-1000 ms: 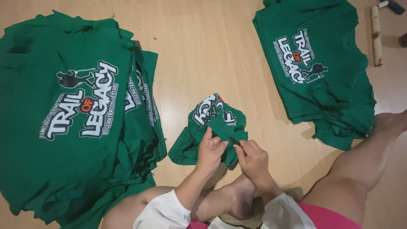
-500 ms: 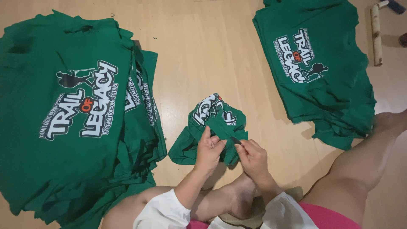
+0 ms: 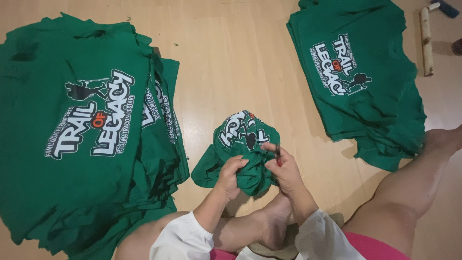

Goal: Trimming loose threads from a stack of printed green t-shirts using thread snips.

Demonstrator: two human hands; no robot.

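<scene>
A bundled green T-shirt of soft, matte knit cloth lay crumpled into a rounded lump on the pale, glossy wooden floor, near the floor's near edge and roughly midway between its left and right sides. White lettering and a dark figure print showed on its upper folds, warped by the creases. The left hand gripped the lump's lower left part, fingers curled tight into the fabric. The right hand clutched the lower right part, its fingers pinched shut on a gathered fold, and a small dark and red item showed at the fingertips, too small to identify. Both hands met just beside each other on the near side of the bundle, which rested partly on the floor and partly above a bare foot.

To the left, a thick, loosely squared stack of flat green T-shirts covered the floor toward its left edge, its ragged side close to the bundle. Toward the far right corner lay a smaller pile of green T-shirts, well apart from the hands. A pale wooden stick lay by the right edge. A bare leg stretched across the near right, touching that pile's near corner. White sleeves covered the forearms.
</scene>
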